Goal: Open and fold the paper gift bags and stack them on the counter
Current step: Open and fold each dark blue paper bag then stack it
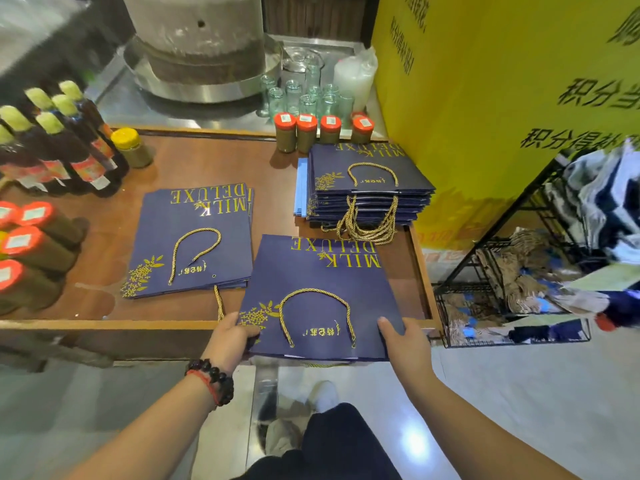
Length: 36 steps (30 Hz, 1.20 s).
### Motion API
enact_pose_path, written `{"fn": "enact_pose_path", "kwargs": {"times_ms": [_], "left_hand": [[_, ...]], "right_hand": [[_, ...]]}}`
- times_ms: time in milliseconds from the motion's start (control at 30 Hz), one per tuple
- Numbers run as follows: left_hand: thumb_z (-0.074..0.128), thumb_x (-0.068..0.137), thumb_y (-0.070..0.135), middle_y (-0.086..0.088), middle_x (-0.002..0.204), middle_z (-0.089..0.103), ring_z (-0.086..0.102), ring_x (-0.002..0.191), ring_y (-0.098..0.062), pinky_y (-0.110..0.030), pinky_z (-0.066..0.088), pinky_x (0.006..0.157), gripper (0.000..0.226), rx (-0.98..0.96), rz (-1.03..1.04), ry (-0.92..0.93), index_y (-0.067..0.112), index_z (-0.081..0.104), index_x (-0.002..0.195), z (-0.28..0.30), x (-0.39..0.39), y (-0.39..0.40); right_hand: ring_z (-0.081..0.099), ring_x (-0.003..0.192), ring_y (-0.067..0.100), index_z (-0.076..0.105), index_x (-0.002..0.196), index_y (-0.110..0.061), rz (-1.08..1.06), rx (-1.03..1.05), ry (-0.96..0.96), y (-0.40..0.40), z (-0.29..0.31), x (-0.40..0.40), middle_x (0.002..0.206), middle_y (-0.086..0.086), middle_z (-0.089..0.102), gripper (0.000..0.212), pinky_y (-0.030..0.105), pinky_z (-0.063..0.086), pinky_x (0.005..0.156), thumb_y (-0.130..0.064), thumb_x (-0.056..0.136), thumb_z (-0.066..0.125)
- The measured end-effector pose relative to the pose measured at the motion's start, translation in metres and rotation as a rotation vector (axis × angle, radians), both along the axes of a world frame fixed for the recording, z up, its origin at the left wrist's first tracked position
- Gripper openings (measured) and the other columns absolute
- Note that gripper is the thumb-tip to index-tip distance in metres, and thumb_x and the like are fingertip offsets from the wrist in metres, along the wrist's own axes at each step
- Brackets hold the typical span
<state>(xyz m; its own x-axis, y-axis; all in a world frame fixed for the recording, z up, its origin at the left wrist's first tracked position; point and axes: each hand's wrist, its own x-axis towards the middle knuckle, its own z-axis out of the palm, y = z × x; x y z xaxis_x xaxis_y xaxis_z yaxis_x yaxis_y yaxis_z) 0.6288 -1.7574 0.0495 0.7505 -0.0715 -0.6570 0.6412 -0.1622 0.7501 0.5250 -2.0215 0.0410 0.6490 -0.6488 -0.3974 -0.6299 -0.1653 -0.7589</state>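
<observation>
A flat navy "MILK DELUXE" gift bag (318,299) lies at the near edge of the wooden counter (194,161), its mouth end and gold rope handle (317,315) overhanging toward the person. The left hand (231,336) grips the bag's near left corner, at about 8 o'clock on the bag, thumb on top and fingers curled underneath. The right hand (403,337) grips the near right corner, at about 4 o'clock, thumb laid along the top face with the fingers tucked below, out of sight.

Judging from this, the step in hand is taking up one flat bag by its mouth edge, ready to open it; nothing about the bag looks spread yet, and a sliver of lighter paper shows under its near edge, though whether that is a second bag I cannot tell.

A short pile of the same bags (192,240) sits at 10 o'clock from the held bag, and a taller stack of bags (369,188) with dangling handles sits at 1 o'clock, by the yellow board (485,98).

The next move likely calls for lifting the bag clear of the counter edge, parting the two faces at the mouth, then pressing it flat along its creases before placing it squarely on one pile.
</observation>
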Motion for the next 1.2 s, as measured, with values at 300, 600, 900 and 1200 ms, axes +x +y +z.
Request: {"fn": "enact_pose_path", "kwargs": {"times_ms": [300,600,900,1200], "left_hand": [[0.057,0.086,-0.009,-0.006,0.079,0.062,0.059,0.068,-0.017,-0.020,0.046,0.053,0.014,-0.011,0.072,-0.305,0.002,0.059,0.094,0.057,-0.004,0.002],[0.061,0.087,-0.002,-0.005,0.080,0.060,0.060,0.075,-0.023,-0.037,0.050,0.075,0.024,-0.015,0.012,-0.376,0.019,0.050,0.081,0.095,0.025,-0.019],[0.059,0.091,0.011,0.005,0.072,0.041,0.043,0.065,-0.011,-0.018,0.034,0.055,0.031,0.109,-0.087,-0.424,0.027,0.035,0.080,0.113,0.073,-0.064],[0.064,0.057,0.032,-0.003,0.072,0.061,0.058,0.069,-0.023,-0.036,0.053,0.075,0.029,0.184,-0.200,-0.299,0.012,0.057,0.078,0.086,0.151,-0.120]], "right_hand": [[0.062,0.083,0.012,0.061,0.098,-0.014,0.004,-0.025,-0.207,0.009,0.045,0.016,0.090,-0.003,0.065,0.018,0.028,0.042,0.060,-0.031,0.092,0.061],[0.056,0.076,0.001,0.061,0.098,-0.014,0.008,-0.107,-0.297,-0.015,0.089,0.044,0.089,-0.005,0.064,0.014,0.015,0.036,0.053,-0.028,0.095,0.058],[0.065,0.087,0.021,0.064,0.104,-0.012,-0.029,-0.074,-0.334,-0.056,0.105,0.088,0.098,0.005,0.069,0.018,0.030,0.048,0.064,-0.026,0.094,0.059],[0.059,0.079,0.026,0.065,0.089,-0.012,-0.061,-0.154,-0.165,-0.114,0.096,0.145,0.086,0.005,0.067,0.013,0.031,0.040,0.061,-0.023,0.090,0.059]]}}
